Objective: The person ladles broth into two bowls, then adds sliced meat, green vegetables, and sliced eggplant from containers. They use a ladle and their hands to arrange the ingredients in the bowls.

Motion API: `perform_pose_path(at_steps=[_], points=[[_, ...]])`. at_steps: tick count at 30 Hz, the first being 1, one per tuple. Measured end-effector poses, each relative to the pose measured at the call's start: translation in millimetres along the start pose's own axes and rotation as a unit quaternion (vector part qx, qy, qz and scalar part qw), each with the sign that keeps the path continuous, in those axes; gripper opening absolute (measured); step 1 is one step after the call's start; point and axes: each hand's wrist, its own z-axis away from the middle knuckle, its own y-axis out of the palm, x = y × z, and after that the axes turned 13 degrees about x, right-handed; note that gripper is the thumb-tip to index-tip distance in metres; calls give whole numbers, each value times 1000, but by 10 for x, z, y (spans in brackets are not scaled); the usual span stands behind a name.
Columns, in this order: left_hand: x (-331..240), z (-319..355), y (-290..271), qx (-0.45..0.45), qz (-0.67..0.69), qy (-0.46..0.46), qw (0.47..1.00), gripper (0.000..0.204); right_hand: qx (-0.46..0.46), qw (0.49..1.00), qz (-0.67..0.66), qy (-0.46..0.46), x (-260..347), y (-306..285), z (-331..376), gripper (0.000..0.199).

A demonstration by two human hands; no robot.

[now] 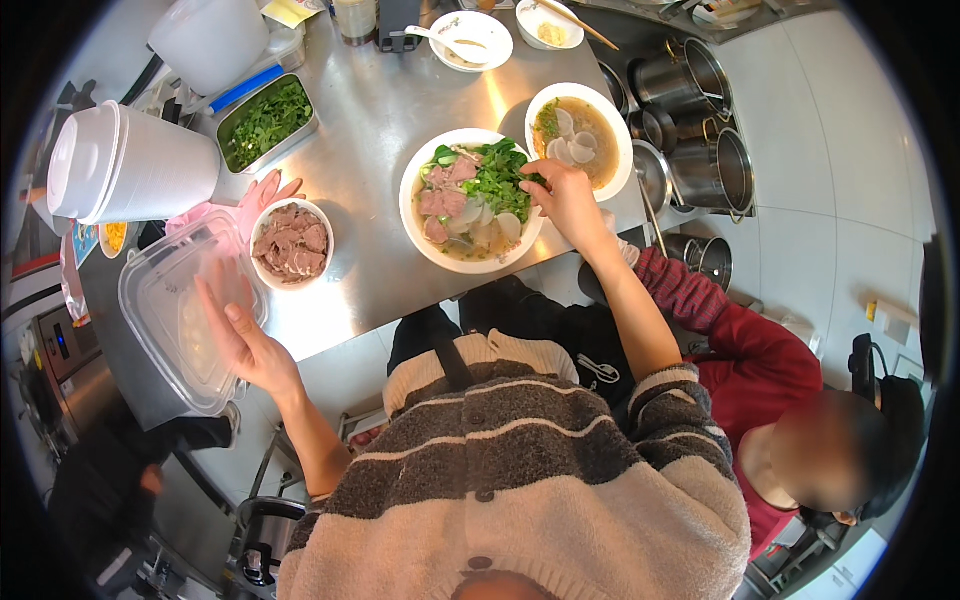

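My right hand (570, 203) reaches over the right rim of a large white soup bowl (412, 222). Its fingers are pinched at the chopped green herbs (497, 178), with some green at the fingertips. Pink meat slices (447, 200) and pale radish slices (480, 232) share that bowl. My left hand (245, 340) is open and holds nothing, fingers stretched, over a clear plastic tub (150, 305). Beside it stands a small white bowl of sliced cooked meat (292, 245). A pink glove (262, 195) lies behind that small bowl.
A second soup bowl (622, 170) stands at the right. Farther back are a metal tray of chopped greens (265, 125), white tubs (150, 165) and a small bowl with a white spoon (445, 40). Steel pots (700, 165) line the right. A person in red (760, 350) stands close at my right.
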Motion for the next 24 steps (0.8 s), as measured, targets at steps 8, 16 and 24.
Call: perform_pose_path(at_steps=[8, 16, 24], points=[[-9, -36, 33, 0, 6, 1, 1000, 48, 9, 997, 53, -63, 249, 12, -235, 17], [9, -15, -13, -5, -10, 3, 1000, 49, -157, 979, 19, -130, 496, -86, -64, 12], [31, -21, -54, -7, 6, -7, 1000, 48, -122, 983, 45, -128, 361, 199, -124, 13]])
